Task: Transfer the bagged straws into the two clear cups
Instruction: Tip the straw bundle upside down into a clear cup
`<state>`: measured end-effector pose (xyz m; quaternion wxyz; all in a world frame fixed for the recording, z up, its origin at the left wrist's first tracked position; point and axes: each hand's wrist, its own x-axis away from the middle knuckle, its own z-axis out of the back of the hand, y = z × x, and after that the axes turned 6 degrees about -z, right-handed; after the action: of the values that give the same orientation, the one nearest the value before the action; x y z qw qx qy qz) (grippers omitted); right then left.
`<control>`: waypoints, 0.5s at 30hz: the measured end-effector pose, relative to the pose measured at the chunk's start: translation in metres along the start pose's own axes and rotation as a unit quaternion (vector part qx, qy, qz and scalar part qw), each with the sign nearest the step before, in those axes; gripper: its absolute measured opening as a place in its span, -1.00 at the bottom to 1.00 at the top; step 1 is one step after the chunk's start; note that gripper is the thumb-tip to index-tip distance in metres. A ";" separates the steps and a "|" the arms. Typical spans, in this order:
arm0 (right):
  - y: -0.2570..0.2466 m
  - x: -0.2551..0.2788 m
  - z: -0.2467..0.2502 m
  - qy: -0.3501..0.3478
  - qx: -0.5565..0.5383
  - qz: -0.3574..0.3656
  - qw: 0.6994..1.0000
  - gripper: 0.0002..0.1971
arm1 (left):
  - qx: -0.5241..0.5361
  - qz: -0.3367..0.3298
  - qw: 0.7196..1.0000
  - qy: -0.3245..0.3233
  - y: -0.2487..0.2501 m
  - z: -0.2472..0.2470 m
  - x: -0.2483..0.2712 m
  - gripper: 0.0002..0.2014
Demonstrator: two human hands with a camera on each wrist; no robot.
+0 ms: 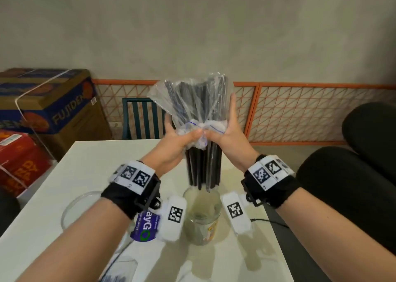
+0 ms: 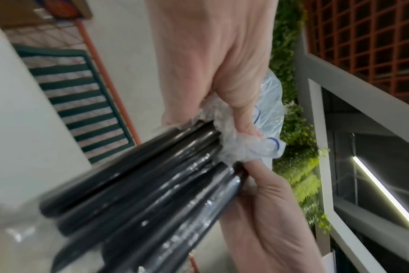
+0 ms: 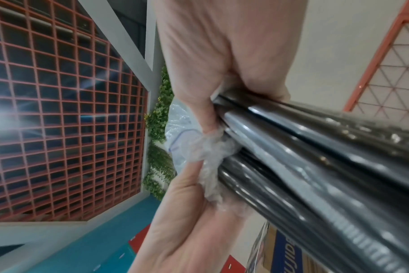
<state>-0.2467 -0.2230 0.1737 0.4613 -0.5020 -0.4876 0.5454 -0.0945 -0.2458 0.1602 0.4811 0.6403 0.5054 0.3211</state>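
A clear plastic bag (image 1: 192, 101) of black straws (image 1: 203, 170) is held upright above the table, mouth down. My left hand (image 1: 184, 131) and right hand (image 1: 222, 123) both grip the bunched bag mouth around the bundle, thumbs meeting at the front. The straws stick out below my hands, and their lower ends hang just over the mouth of a clear cup (image 1: 202, 228). A second clear cup (image 1: 72, 208) stands to the left, partly hidden by my left wrist. Both wrist views show the crumpled bag (image 2: 245, 147) (image 3: 206, 147) pinched against the glossy straws (image 2: 152, 184) (image 3: 315, 157).
The white table (image 1: 90, 170) ends close on the right. A purple-labelled packet (image 1: 145, 228) and a dark cable (image 1: 267, 220) lie near the cup. Cardboard boxes (image 1: 53, 103) stack at the left, a green chair (image 1: 141, 118) stands behind, and a black seat (image 1: 353, 170) is on the right.
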 end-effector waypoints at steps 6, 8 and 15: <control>0.026 0.025 0.000 0.011 -0.024 0.030 0.999 0.12 | 0.023 -0.028 0.997 -0.070 -0.043 0.001 0.015 -0.17; 0.027 0.024 0.000 0.015 -0.028 0.029 0.999 0.14 | 0.020 -0.044 0.997 -0.067 -0.043 0.002 0.014 -0.09; 0.029 0.019 0.000 -0.021 -0.053 0.016 0.998 0.05 | 0.029 -0.043 0.997 -0.050 -0.042 0.005 0.012 -0.33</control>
<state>-0.2484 -0.2070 0.1432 0.4148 -0.5222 -0.5170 0.5366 -0.1009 -0.2348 0.1181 0.5006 0.6468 0.5169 0.2527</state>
